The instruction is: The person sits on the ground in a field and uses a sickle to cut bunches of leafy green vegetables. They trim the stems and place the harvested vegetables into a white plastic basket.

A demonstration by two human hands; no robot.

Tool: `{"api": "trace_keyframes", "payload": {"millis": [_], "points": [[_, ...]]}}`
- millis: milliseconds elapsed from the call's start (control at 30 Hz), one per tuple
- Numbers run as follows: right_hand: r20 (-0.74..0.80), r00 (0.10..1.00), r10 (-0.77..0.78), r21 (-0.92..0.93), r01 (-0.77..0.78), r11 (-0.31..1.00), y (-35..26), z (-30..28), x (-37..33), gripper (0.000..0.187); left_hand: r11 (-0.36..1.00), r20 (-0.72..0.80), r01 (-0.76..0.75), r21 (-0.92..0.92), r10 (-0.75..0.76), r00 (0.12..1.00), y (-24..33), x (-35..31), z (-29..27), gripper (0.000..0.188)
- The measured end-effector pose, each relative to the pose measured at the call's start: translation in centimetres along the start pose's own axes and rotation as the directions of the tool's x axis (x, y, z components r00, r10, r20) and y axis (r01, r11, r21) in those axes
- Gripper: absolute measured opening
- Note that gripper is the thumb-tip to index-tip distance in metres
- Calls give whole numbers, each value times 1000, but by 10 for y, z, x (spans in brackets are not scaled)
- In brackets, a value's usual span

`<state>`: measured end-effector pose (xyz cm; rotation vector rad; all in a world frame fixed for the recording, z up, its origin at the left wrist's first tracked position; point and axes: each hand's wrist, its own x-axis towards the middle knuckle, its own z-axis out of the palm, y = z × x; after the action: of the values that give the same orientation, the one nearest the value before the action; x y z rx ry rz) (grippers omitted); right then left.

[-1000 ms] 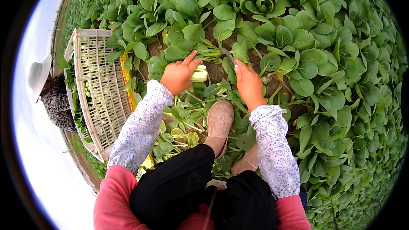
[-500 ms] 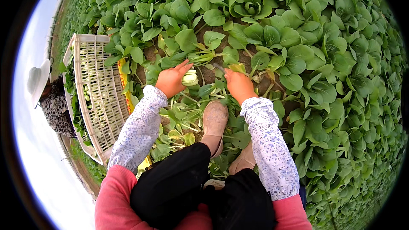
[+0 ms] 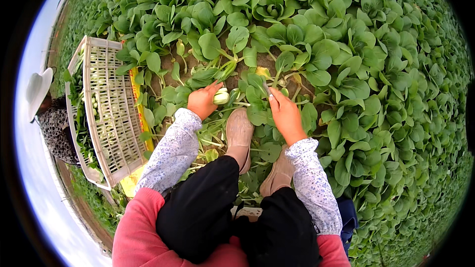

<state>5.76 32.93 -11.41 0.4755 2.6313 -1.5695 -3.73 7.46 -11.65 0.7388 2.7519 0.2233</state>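
Note:
My left hand [image 3: 200, 103] is closed round a bok choy [image 3: 221, 97], its pale cut base turned toward the right and its leaves pointing away. To the right, my right hand [image 3: 287, 117] grips a small knife [image 3: 266, 89]; only a bit of its grey blade shows past the fingers, and the handle is hidden in the hand. Loose green leaves [image 3: 257, 106] lie between the two hands, just left of the knife. Beyond my left hand stands a bok choy plant [image 3: 228, 66] with spread leaves, rooted in bare soil.
On the left a white slatted crate [image 3: 111, 104] holds greens, with yellow sheeting [image 3: 129, 183] beside it. Behind the crate is another person in a white hat [image 3: 38, 89]. Dense bok choy [image 3: 376, 89] fills the far and right sides. My shoes [image 3: 239, 131] stand among trimmed leaves.
My right hand has drawn back toward me and slightly right, with the knife. My left hand still holds the bok choy. Green leaves now show between the hands, and the whole view has shifted a little.

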Motion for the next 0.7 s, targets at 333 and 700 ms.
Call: {"api": "trace_keyframes", "payload": {"millis": [333, 700], "points": [[13, 1000, 5, 132, -7, 991, 4, 10, 10, 32, 977, 11, 163, -138, -163, 987, -5, -62, 4, 63], [135, 988, 71, 896, -152, 417, -101, -58, -6, 45, 296, 104, 49, -954, 174, 979, 84, -48, -136, 71]]}}
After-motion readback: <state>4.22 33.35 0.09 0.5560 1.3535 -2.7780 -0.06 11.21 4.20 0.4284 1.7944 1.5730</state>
